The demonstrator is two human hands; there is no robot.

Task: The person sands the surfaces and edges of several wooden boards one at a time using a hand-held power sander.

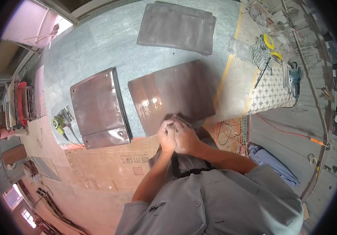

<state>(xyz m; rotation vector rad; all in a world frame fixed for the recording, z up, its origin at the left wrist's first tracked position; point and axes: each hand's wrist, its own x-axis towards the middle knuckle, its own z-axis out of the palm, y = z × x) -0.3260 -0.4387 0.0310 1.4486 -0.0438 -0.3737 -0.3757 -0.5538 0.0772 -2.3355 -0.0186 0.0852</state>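
A glossy dark-brown panel (172, 92) lies in front of me on the table, with light shining off its left part. At its near edge my left hand (167, 135) and my right hand (185, 137) are pressed together, fingers curled. A small greyish-brown piece (174, 116), perhaps folded sandpaper, pokes out beyond the fingers; its kind is not clear. Most of it is covered by the hands. How the grip is shared between them is hidden.
Stacked brown panels (176, 28) lie farther back, and another brown panel (98, 103) with round holes is at the left. Beside it sits a green power tool (60, 122). At the right are a striped cloth (259, 55), a blue tool (295, 78) and an orange cable (282, 129).
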